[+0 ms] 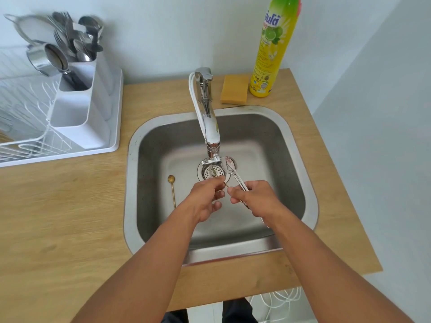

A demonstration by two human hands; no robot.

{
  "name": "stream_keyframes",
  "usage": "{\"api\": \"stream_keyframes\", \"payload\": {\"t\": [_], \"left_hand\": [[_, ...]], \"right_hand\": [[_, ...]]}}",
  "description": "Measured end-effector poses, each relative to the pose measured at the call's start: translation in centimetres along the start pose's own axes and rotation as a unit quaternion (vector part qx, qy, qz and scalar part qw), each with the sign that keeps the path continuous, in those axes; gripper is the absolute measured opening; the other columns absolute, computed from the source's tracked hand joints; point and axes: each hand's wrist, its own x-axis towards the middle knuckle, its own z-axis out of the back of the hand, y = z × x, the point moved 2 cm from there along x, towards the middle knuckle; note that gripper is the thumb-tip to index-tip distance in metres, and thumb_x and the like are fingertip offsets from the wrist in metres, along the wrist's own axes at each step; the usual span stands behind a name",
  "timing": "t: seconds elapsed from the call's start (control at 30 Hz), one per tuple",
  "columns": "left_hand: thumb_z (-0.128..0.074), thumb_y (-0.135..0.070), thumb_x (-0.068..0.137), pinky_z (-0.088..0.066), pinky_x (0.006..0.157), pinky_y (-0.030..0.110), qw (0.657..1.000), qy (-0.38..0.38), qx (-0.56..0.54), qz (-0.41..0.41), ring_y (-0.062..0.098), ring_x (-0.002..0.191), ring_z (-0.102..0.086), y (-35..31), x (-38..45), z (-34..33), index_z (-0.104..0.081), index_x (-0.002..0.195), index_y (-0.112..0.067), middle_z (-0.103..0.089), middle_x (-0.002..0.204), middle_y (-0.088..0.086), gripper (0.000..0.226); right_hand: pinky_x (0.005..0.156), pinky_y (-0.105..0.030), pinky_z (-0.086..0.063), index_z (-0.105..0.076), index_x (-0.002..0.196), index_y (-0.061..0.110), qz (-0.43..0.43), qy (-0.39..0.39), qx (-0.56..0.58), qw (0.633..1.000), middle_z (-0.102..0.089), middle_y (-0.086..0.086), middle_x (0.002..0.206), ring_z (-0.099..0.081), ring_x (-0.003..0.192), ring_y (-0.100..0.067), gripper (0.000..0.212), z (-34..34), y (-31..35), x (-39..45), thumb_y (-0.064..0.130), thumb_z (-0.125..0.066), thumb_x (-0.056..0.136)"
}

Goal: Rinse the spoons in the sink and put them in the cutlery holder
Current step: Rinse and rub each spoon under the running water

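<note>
Pale walls enclose a wooden table (70, 206) into which a steel sink (268, 141) is set. Over the basin, two silver spoons (231, 170) are grasped in the clenched grip of the right hand (254, 198), their bowls lying beside the tap's spout (211, 134), above the drain. A thin gold handle is pinched between the fingers of the left hand (205, 199), just beside the right. One gold spoon (172, 190) is left lying on the sink floor, apart from both hands. At the far left, a white cutlery holder (81, 108) is seen in a drying rack: forks and spoons fill its rear compartment.
</note>
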Motion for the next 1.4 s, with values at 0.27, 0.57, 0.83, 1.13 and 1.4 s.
{"api": "stream_keyframes", "payload": {"t": [0.27,0.57,0.83,1.13,1.4], "left_hand": [[-0.058,-0.016,0.105,-0.058,0.056,0.028,0.995,-0.005,-0.031,-0.09,0.012,0.071,-0.064,-0.2,-0.3,-0.3,-0.071,0.101,-0.014,-0.079,0.082,-0.004,0.014],[-0.043,-0.01,0.107,-0.06,0.068,0.032,0.986,-0.045,0.02,-0.157,0.015,0.061,-0.064,-0.6,0.1,-1.0,-0.066,0.097,-0.011,-0.067,0.074,0.002,0.026],[-0.048,-0.008,0.106,-0.061,0.062,0.027,0.989,-0.019,-0.084,-0.123,0.011,0.058,-0.068,-0.3,0.2,0.0,-0.07,0.111,-0.007,-0.076,0.069,-0.002,0.022],[-0.054,-0.04,0.106,-0.058,0.053,0.028,0.98,-0.104,-0.128,-0.107,0.012,0.046,-0.061,-0.2,0.3,-0.8,-0.072,0.091,-0.006,-0.074,0.063,0.003,0.042],[-0.04,-0.028,0.112,-0.06,0.056,0.028,0.99,-0.044,-0.09,-0.101,0.012,0.05,-0.064,-1.3,-0.2,-1.1,-0.071,0.108,-0.003,-0.077,0.069,0.0,0.04]], "right_hand": [[0.035,-0.012,-0.033,-0.078,0.086,0.017,-0.004,-0.007,0.037,0.999,-0.078,0.002,0.067,-0.05,0.038,0.003,0.018,0.0,-0.2,-0.6,0.034,-0.083,0.087],[0.037,-0.018,-0.022,-0.071,0.077,0.019,-0.037,-0.008,0.059,0.998,-0.066,0.009,0.059,-0.033,0.037,-0.005,0.023,-0.9,-0.4,-1.1,0.039,-0.081,0.083],[0.037,-0.02,-0.022,-0.068,0.085,0.014,-0.038,-0.008,0.103,0.994,-0.056,0.007,0.06,-0.032,0.038,-0.005,0.023,-0.9,0.3,-1.4,0.032,-0.083,0.085],[0.039,-0.02,-0.029,-0.065,0.077,0.016,0.025,-0.009,0.029,0.999,-0.052,0.006,0.059,-0.036,0.038,-0.004,0.024,-1.2,0.6,-1.4,0.034,-0.078,0.088],[0.036,-0.014,-0.032,-0.064,0.07,0.02,0.038,-0.059,0.046,0.996,-0.056,0.015,0.045,-0.041,0.035,-0.001,0.026,-1.2,0.3,-1.1,0.035,-0.079,0.084]]}}
